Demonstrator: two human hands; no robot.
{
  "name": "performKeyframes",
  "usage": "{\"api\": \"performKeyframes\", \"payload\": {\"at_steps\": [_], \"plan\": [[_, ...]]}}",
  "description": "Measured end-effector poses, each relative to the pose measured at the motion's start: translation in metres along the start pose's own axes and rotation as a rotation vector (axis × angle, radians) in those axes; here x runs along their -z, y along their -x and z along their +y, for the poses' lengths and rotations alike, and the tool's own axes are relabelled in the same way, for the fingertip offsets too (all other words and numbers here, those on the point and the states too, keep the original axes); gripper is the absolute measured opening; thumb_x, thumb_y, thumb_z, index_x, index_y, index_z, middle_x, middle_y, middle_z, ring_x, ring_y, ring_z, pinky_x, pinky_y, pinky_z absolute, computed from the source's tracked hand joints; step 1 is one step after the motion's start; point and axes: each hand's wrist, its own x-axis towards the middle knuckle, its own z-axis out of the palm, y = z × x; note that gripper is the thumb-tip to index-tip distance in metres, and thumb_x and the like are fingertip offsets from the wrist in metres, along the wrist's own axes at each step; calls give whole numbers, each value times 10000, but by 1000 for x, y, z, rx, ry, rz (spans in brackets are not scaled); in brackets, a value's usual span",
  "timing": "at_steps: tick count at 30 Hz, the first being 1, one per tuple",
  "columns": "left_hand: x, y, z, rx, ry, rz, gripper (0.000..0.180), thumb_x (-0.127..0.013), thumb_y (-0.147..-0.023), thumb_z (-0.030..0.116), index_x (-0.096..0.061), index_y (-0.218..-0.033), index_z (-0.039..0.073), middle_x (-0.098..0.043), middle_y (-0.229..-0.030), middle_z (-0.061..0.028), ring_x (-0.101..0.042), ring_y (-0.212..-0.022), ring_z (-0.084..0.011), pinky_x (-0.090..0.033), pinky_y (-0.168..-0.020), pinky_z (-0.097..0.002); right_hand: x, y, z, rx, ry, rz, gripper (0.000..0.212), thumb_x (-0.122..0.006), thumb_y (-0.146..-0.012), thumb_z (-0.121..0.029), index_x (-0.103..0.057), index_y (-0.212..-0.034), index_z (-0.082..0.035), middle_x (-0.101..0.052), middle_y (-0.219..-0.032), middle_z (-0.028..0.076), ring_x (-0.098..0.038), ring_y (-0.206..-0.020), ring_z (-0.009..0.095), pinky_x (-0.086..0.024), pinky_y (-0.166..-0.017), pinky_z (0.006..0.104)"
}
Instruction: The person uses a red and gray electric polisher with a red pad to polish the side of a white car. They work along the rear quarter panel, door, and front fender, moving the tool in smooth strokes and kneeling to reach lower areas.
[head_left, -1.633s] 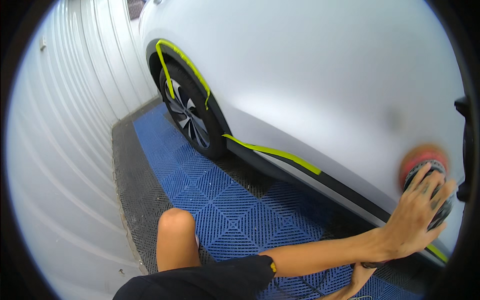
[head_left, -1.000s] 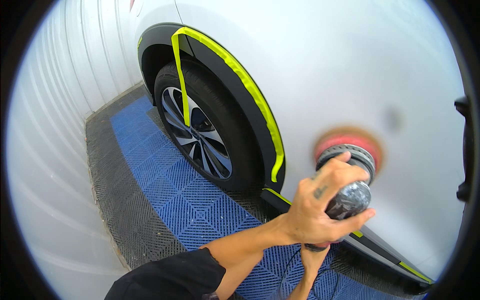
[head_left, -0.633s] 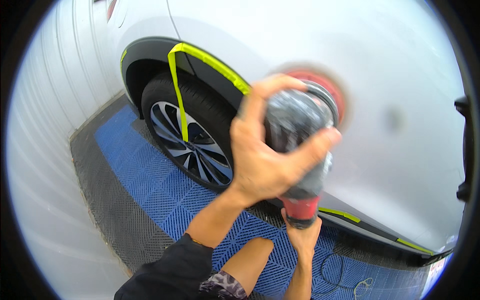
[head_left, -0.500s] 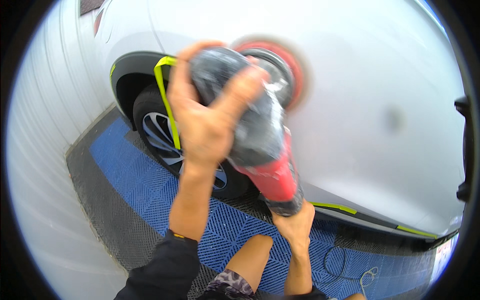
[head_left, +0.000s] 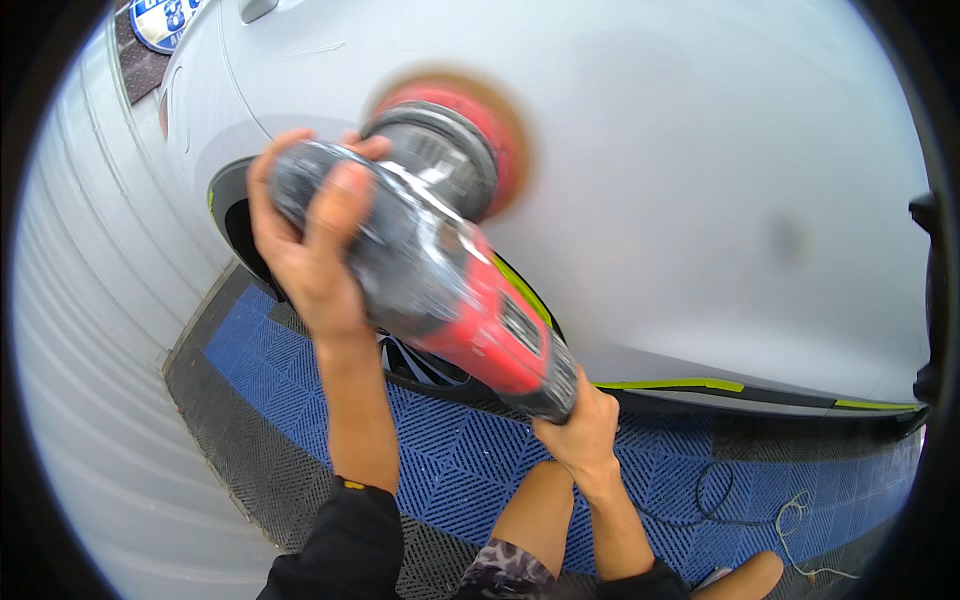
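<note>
A red and black power polisher (head_left: 490,335) slants across the middle, its front wrapped in worn, clear-looking film. My left hand (head_left: 315,235) clasps the rounded black head, thumb on top and fingers curled around the far side. At the other end, my right hand (head_left: 585,420) grips the black rear handle. The round pad (head_left: 508,150), red with a brownish blurred rim, is against the silver-grey car panel (head_left: 690,210) above the wheel arch; motion smears its edge. The polisher hides most of the arch and part of the wheel (head_left: 425,362).
Yellow-green tape (head_left: 670,384) runs along the lower sill and arch edge. A dark cable (head_left: 712,510) and a pale cord (head_left: 790,520) lie on the blue floor tiles (head_left: 450,435). A ribbed whitish wall (head_left: 130,330) stands close on the left. A round sign (head_left: 162,22) is at the upper left.
My hands have carried the polisher left and higher along the car panel, now over the wheel arch. The view has shifted too, and the polisher's body slants more.
</note>
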Motion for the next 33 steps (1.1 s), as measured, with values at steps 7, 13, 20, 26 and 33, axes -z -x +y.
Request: {"api": "performKeyframes", "payload": {"at_steps": [7,13,20,26,33], "plan": [[-39,96,-25,-113,-23,-269,591,-916,-740,132,-591,-1228,56,-774,-1003,-114,-761,-1003,-235,-368,-1224,-577,-16,75,94,-138,-135,52,444,-871,-735,-122,-721,-1137,-8,-766,-933,210,-777,-844,375,-599,-739,384],[-29,93,-30,-145,42,-351,648,-921,-733,103,-545,-1255,24,-695,-1013,-104,-780,-1008,-272,-301,-1266,-575,-37,88,93,-178,-183,122,347,-844,-745,-72,-730,-1064,6,-771,-899,185,-782,-791,304,-592,-734,375],[18,2,-2,21,-33,-156,604,-839,-785,172,-559,-1306,43,-729,-1039,-124,-760,-1026,-264,-408,-1208,-491,-48,9,-2,16,-138,126,412,-806,-700,-33,-688,-1094,-1,-752,-878,202,-750,-757,403,-592,-690,408],[82,-87,2,53,128,35,504,-755,-912,211,-535,-1323,20,-731,-1107,-263,-747,-914,-254,-628,-807,-365,-43,-58,-89,134,105,-68,407,-796,-733,-106,-595,-1074,-9,-705,-811,183,-713,-688,416,-558,-593,486],[140,-156,-6,145,230,71,291,-728,-965,302,-623,-1116,76,-713,-1172,-218,-745,-946,-308,-654,-835,-474,-49,-105,-147,163,128,-166,352,-794,-795,-162,-566,-1023,-19,-721,-808,177,-706,-691,430,-544,-597,511]]}}
